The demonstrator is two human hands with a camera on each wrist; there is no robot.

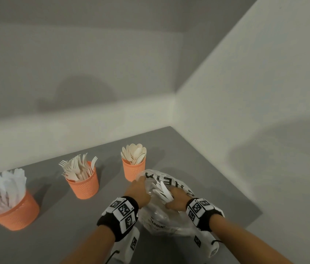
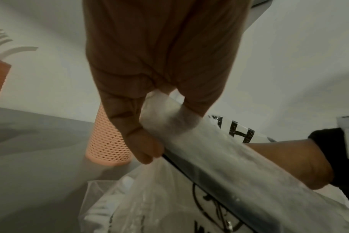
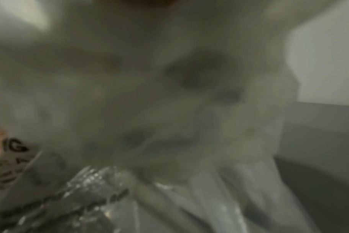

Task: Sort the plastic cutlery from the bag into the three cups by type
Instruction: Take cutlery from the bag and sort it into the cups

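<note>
Cutlery bag held at both sides

Cutlery stands sorted in three orange cups (image 1: 83, 185) left of the bag (image 1: 157, 223). Left hand (image 1: 138, 193) pinches the bag's rim; right hand (image 1: 178, 201) – fingers curled – grips white pieces (image 1: 162, 191) at its mouth, on the grey table (image 1: 64, 225).

I see bare forearms and bare hands, no sleeves. The left wrist (image 1: 119, 216) at lower centre wears a black band carrying white blocks printed with black square codes. The right wrist (image 1: 201, 211) wears a matching one. White camera housings with thin dark cables hang beneath both.
</note>
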